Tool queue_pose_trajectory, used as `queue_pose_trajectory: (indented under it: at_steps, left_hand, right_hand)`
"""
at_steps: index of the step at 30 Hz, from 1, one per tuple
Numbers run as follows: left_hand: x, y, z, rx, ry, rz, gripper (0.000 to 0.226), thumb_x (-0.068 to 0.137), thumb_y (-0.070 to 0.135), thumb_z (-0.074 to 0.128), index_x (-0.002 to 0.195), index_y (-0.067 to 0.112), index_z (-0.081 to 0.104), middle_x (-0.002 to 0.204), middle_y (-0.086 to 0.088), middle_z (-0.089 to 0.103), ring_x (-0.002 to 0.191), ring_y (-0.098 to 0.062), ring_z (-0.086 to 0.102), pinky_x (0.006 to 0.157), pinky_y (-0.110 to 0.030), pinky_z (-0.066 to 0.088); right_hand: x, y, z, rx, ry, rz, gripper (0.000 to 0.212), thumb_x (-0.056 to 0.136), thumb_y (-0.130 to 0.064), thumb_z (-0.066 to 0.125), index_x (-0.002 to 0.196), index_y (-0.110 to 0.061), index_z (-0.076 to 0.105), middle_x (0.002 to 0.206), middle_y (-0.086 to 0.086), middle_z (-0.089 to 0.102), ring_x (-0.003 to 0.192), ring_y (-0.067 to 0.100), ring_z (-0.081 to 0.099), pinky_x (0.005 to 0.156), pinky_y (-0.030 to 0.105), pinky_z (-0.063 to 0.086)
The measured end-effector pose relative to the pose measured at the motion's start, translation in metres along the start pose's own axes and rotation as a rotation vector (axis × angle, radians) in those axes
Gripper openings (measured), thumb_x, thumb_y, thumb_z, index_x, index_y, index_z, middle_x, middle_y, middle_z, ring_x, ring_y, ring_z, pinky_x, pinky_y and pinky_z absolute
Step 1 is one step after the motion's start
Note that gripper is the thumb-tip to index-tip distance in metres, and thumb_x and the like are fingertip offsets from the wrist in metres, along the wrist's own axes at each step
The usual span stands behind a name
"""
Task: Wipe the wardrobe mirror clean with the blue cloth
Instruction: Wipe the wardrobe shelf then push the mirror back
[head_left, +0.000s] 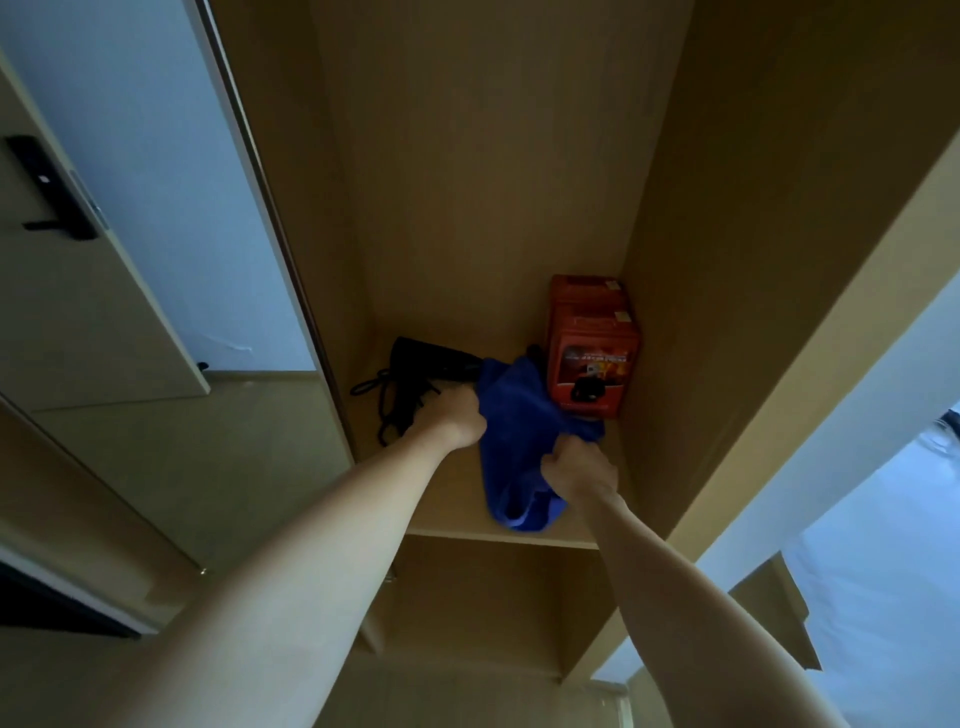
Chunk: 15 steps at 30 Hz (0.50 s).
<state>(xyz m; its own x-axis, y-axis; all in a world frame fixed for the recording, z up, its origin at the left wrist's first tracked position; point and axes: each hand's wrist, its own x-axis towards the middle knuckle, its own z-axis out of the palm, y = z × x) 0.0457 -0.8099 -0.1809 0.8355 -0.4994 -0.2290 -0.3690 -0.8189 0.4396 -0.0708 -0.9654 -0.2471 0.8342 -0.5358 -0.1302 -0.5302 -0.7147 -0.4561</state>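
The blue cloth hangs crumpled over the wooden shelf inside the open wardrobe. My left hand grips its upper left edge. My right hand grips its right side, lower down, fingers curled into the fabric. Both arms reach forward into the wardrobe. The mirror door stands at the left, reflecting a room door with a black handle; its dark frame edge runs beside the wardrobe opening.
A black hair dryer with its coiled cord lies at the shelf's back left. Two orange boxes stand at the back right, close to the cloth. The wardrobe's side wall is at the right; a lower compartment opens beneath the shelf.
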Motion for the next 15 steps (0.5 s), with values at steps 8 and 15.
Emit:
queue_pose_trajectory:
  at_steps: [8, 15]
  left_hand:
    - [0.017, -0.012, 0.028, -0.034, -0.043, -0.035, 0.033, 0.088, 0.008, 0.043, 0.058, 0.018, 0.036, 0.06, -0.001, 0.039, 0.057, -0.021, 0.042, 0.054, -0.034, 0.033]
    - [0.021, -0.014, 0.028, -0.055, -0.049, -0.066, 0.033, 0.088, 0.006, 0.043, 0.058, 0.017, 0.032, 0.058, -0.001, 0.034, 0.054, -0.019, 0.037, 0.053, -0.034, 0.029]
  right_hand:
    - [0.016, 0.0, 0.031, -0.237, -0.497, -0.227, 0.095, 0.063, -0.055, 0.078, 0.145, -0.029, 0.038, 0.146, -0.005, 0.038, 0.133, 0.025, 0.038, 0.107, 0.042, 0.039]
    - [0.02, -0.017, 0.04, 0.167, -0.37, -0.3, 0.022, 0.085, -0.008, 0.059, 0.093, -0.028, 0.063, 0.098, -0.01, 0.065, 0.101, 0.015, 0.061, 0.09, 0.032, 0.051]
